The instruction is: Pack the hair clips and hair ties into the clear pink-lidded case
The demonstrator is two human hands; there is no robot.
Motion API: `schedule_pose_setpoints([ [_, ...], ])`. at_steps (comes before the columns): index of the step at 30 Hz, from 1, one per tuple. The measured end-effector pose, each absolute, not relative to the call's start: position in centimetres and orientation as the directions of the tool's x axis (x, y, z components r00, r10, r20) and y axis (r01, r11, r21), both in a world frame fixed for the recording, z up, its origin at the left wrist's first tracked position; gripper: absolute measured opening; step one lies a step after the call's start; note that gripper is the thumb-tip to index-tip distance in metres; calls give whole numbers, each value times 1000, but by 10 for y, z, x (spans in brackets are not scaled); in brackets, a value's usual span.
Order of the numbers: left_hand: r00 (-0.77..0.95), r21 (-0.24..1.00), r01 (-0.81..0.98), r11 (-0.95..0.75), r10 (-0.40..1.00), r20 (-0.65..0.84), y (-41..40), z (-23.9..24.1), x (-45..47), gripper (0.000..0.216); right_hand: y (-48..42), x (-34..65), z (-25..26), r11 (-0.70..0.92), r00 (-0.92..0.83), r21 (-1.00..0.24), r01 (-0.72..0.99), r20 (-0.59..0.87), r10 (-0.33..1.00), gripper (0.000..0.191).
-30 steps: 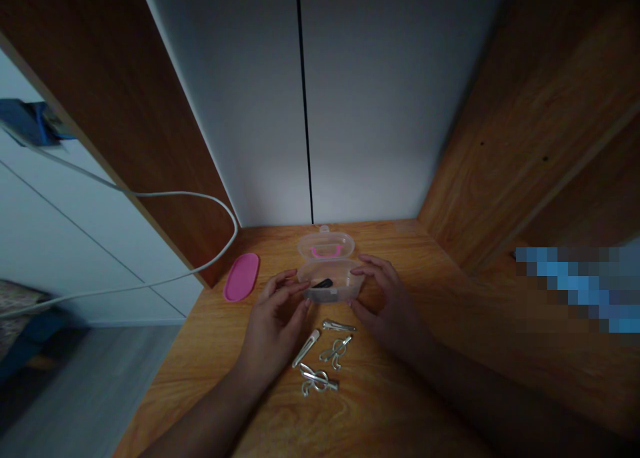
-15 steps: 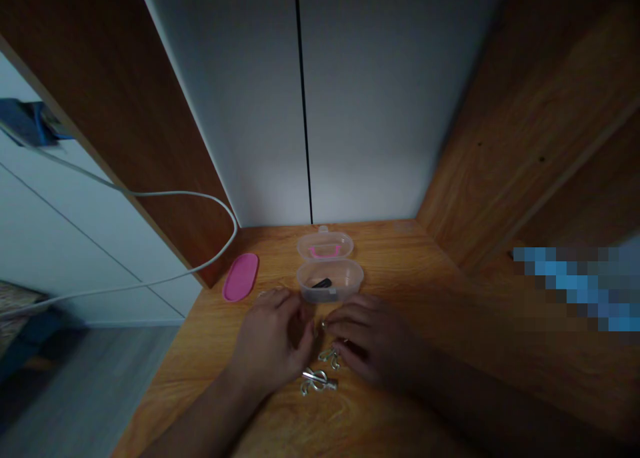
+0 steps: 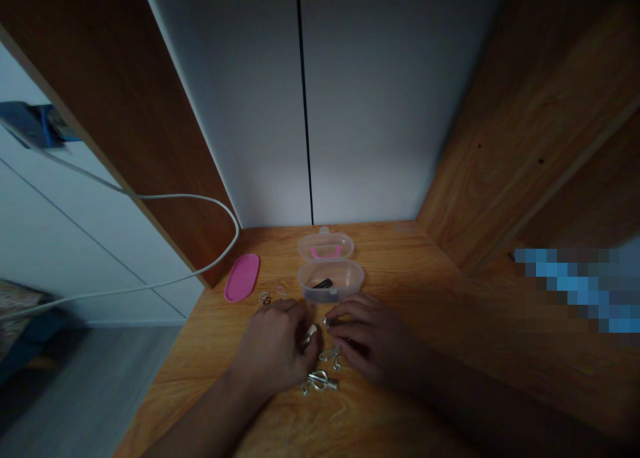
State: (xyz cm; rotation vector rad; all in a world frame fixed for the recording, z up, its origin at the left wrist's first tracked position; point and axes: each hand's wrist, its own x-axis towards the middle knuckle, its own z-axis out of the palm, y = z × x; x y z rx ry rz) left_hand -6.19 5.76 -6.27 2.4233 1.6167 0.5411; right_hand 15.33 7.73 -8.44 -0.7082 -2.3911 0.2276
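The left hand (image 3: 274, 345) and right hand (image 3: 373, 338) curl loosely over silver clips (image 3: 320, 380); I can't tell whether either grips one. Beyond, toward the worktop (image 3: 400, 258)'s back edge, stands a clear open box (image 3: 351, 289).

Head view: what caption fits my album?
Bare left hand and right hand among silver metal hair clips near an open, clear, oval plastic box.

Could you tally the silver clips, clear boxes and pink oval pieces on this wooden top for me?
Silver clips, some partly covered: 4
Clear box, its lid open: 1
Pink oval piece: 1
Total: 6
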Motion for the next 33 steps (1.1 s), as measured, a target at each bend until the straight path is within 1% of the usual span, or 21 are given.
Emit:
schedule_pose_setpoints([
  [3, 285, 511, 773, -375, 926, 249, 59, -67, -61, 13, 77, 154, -85, 866, -590, -322, 382, 637, 497, 22],
  [5, 187, 689, 663, -294, 956, 228, 61, -72, -59, 16, 78, 155, -87, 881, -536, -322, 346, 703, 467, 24],
  [6, 133, 790, 567, -233, 972, 191, 62, -74, -58, 19, 79, 156, -87, 885, -508, -330, 329, 728, 461, 24],
  [7, 93, 885, 436, -165, 986, 138, 63, -77, -57, 23, 79, 156, -87, 884, -483, -346, 313, 744, 462, 23],
  [8, 76, 954, 285, -96, 994, 78, 65, -79, -55, 27, 79, 156, -88, 878, -459, -372, 301, 751, 475, 23],
  [9, 86, 990, 134, -32, 996, 21, 66, -81, -54, 31, 79, 156, -88, 863, -425, -408, 297, 753, 502, 22],
  [10, 109, 1000, 3, 21, 994, -21, 67, -82, -53, 35, 79, 156, -88, 838, -382, -457, 297, 747, 543, 21],
  [12, 139, 980, -180, 79, 989, -54, 68, -84, -51, 41, 76, 153, -89, 754, -260, -601, 266, 708, 656, 23],
  [13, 139, 966, -243, 85, 989, -52, 68, -84, -51, 42, 74, 151, -90, 699, -197, -682, 217, 671, 715, 26],
  [15, 133, 937, -339, 84, 990, -40, 69, -84, -51, 41, 70, 146, -91, 580, -124, -812, 57, 571, 812, 35],
  [17, 142, 919, -387, 79, 990, -25, 69, -83, -52, 39, 67, 143, -92, 467, -126, -879, -94, 476, 870, 41],
  [19, 165, 917, -393, 66, 986, 0, 69, -83, -53, 40, 66, 142, -91, 363, -182, -915, -174, 392, 902, 38],
  [22, 189, 921, -384, 57, 982, 19, 68, -82, -53, 40, 68, 142, -90, 260, -252, -940, -220, 312, 916, 27],
  [26, 192, 921, -385, 65, 981, 11, 68, -80, -51, 34, 74, 144, -91, 251, -231, -936, -249, 309, 923, 25],
  [31, 193, 918, -388, 81, 981, -6, 69, -80, -50, 35, 78, 144, -94, 227, -228, -937, -265, 290, 929, 38],
  [33, 199, 918, -386, 89, 980, -11, 69, -80, -50, 36, 78, 143, -94, 204, -246, -945, -256, 268, 932, 37],
])
